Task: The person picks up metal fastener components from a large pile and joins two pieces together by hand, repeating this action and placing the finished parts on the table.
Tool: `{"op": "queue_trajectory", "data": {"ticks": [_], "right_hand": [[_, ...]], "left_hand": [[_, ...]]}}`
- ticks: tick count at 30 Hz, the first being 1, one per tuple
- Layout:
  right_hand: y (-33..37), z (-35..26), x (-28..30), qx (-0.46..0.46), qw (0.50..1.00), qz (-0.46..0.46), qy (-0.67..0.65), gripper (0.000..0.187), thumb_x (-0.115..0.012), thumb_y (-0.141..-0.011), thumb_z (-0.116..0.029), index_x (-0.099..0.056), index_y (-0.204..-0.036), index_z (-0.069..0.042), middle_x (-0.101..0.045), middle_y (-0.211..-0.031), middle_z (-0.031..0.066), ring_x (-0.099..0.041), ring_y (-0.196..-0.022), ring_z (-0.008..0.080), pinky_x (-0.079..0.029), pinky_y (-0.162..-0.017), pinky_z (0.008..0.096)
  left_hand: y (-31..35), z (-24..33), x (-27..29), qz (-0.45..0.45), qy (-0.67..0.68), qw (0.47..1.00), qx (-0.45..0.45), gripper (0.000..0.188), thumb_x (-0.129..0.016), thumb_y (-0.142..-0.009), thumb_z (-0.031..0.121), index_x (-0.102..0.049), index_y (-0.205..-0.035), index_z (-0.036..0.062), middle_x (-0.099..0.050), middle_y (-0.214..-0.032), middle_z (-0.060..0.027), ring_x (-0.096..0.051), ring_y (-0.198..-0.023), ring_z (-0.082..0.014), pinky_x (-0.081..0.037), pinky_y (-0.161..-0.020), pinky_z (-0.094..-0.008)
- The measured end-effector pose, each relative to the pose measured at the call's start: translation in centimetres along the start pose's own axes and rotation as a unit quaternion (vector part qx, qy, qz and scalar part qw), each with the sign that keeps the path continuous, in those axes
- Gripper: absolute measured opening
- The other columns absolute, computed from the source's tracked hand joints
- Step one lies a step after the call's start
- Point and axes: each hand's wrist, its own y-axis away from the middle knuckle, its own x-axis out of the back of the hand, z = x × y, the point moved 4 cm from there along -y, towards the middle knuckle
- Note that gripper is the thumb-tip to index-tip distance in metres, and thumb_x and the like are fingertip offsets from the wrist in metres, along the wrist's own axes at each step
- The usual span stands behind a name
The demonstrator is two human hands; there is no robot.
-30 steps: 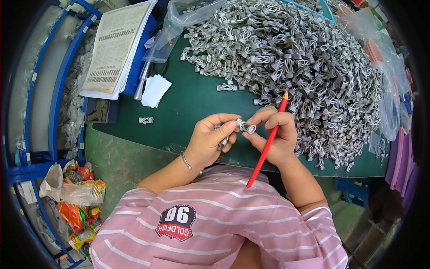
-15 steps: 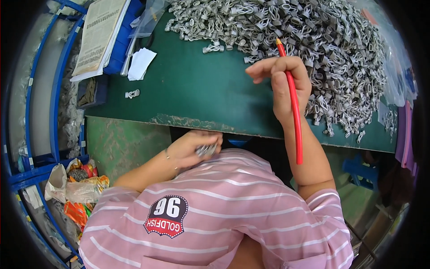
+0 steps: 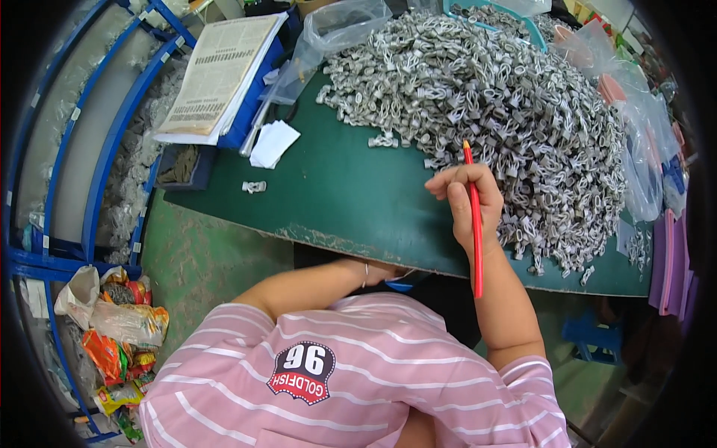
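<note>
In my right hand [image 3: 478, 198] is a long red pencil [image 3: 476, 246], gripped between thumb and fingers, its pale sharpened tip pointing away from me. This hand hovers over the green table by the near left side of a big heap of small grey looped pieces [image 3: 523, 142], whose exact kind I cannot make out. My left hand [image 3: 382, 272] is at the table's front edge, close to my body. Its fingers are hidden under the edge, so what they hold does not show. One loose looped piece [image 3: 254, 187] lies at the table's left side.
On the green table [image 3: 343, 201], white paper slips [image 3: 274, 144] lie near a blue holder with printed sheets [image 3: 220, 75]. A small dark bin [image 3: 184, 166] sits at the left corner. Blue racks [image 3: 104, 164] line the left, clear plastic bags [image 3: 642, 142] the right. A blue stool [image 3: 592, 336] stands below.
My left hand, earlier seen with small grey pieces in it, has gone right and partly under the table edge. My right hand keeps the pencil. The view has shifted to take in more of the far table.
</note>
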Motion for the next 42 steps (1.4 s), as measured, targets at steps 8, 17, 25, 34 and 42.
{"op": "queue_trajectory", "data": {"ticks": [8, 17, 25, 34, 42], "right_hand": [[0.1, -0.5, -0.3, 0.021, 0.999, -0.02, 0.032, 0.013, -0.056, -0.086, -0.01, -0.049, -0.083, 0.0, -0.063, -0.076, 0.0091, -0.056, -0.062, 0.0101, -0.046, -0.058, 0.0234], [0.1, 0.4, -1.0, -0.015, 0.996, -0.051, 0.068, 0.01, -0.056, -0.085, -0.008, -0.05, -0.08, -0.002, -0.061, -0.07, 0.0059, -0.055, -0.057, 0.0105, -0.045, -0.054, 0.0227], [0.1, 1.7, -1.6, -0.158, 0.987, -0.031, 0.016, 0.008, -0.054, -0.085, -0.004, -0.05, -0.091, -0.001, -0.058, -0.08, 0.0067, -0.058, -0.065, 0.0118, -0.047, -0.056, 0.0228], [0.0, 1.4, -1.5, -0.173, 0.962, -0.041, -0.209, 0.018, -0.058, -0.077, 0.009, -0.046, -0.084, -0.002, -0.058, -0.093, 0.013, -0.057, -0.077, 0.0124, -0.05, -0.066, 0.0225], [0.4, -0.3, -1.8, 0.06, 0.998, -0.027, -0.022, 0.035, -0.068, -0.07, 0.007, -0.041, -0.089, -0.004, -0.057, -0.093, 0.0146, -0.056, -0.074, 0.0154, -0.049, -0.068, 0.0258]], "left_hand": [[12.2, 7.4, 5.5, -0.069, -0.118, 0.965, -0.226, 0.015, -0.06, -0.077, 0.009, -0.062, -0.09, 0.0014, -0.062, -0.084, -0.0131, -0.061, -0.077, -0.027, -0.049, -0.07, -0.0343], [4.9, 6.1, 16.4, 0.464, -0.268, 0.828, -0.168, 0.025, -0.066, -0.072, 0.008, -0.057, -0.094, 0.0023, -0.051, -0.083, -0.0098, -0.054, -0.07, -0.0266, -0.045, -0.063, -0.034], [9.0, 8.6, 12.3, 0.382, -0.041, 0.887, -0.257, 0.016, -0.064, -0.075, -0.001, -0.057, -0.089, -0.0012, -0.06, -0.078, -0.0083, -0.059, -0.068, -0.0107, -0.048, -0.06, -0.0228], [10.3, 9.4, 10.4, 0.374, 0.081, 0.855, -0.351, 0.023, -0.067, -0.07, -0.007, -0.058, -0.091, -0.0041, -0.057, -0.086, -0.0085, -0.057, -0.073, -0.0122, -0.048, -0.065, -0.0241], [7.5, 6.1, 8.6, 0.244, 0.521, 0.788, -0.218, 0.018, -0.058, -0.083, 0.003, -0.058, -0.099, -0.0036, -0.062, -0.088, -0.0086, -0.06, -0.074, -0.0133, -0.051, -0.066, -0.0244]]}}
